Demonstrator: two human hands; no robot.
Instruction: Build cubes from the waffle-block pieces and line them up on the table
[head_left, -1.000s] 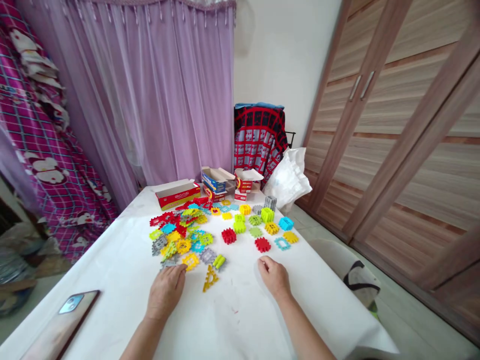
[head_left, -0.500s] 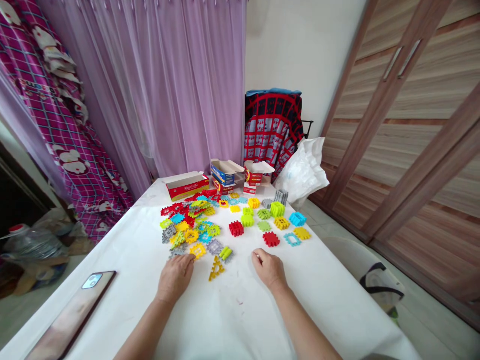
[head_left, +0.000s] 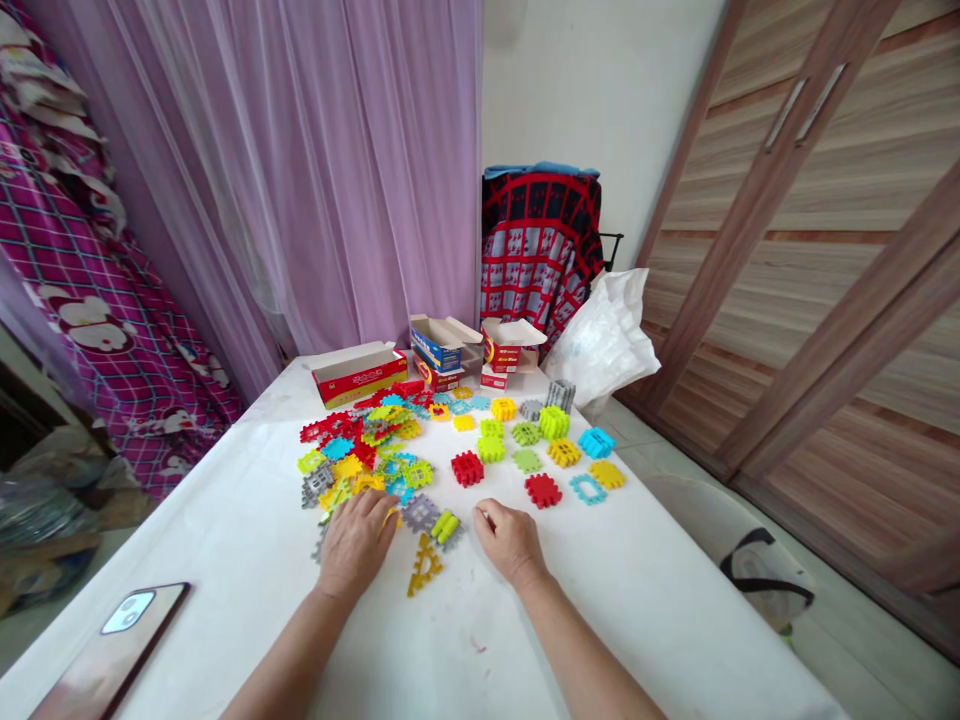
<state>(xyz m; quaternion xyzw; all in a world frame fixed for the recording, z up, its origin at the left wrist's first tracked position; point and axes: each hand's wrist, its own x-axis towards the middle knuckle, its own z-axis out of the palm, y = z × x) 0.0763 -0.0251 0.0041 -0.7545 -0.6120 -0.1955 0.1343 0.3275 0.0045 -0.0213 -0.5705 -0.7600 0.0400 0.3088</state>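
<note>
My left hand (head_left: 358, 540) lies palm down over the near edge of a pile of toothed plastic building pieces, fingers extended. Beneath its fingers a yellow piece (head_left: 396, 518) shows in part, and a grey piece (head_left: 318, 545) peeks out on its left. My right hand (head_left: 510, 538) rests on the table with curled fingers; their inside is hidden. Between the hands are a mustard triangular piece (head_left: 415, 580), a grey-purple toothed piece (head_left: 421, 513) and light-green rods (head_left: 445, 527) on a grey piece. Beyond the right hand sit a red block (head_left: 467, 468) and a red square piece (head_left: 543, 490).
Open cardboard boxes, one red and yellow (head_left: 364, 380), one blue (head_left: 439, 345) and one red (head_left: 504, 352), stand at the back. A phone (head_left: 112, 655) lies front left. Green, yellow and blue blocks (head_left: 596, 442) spread right. A white plastic bag (head_left: 604, 335) stands behind.
My left hand has moved forward over the yellow and grey pieces. My right hand has shifted left, closer to the green rods. The camera view has turned slightly.
</note>
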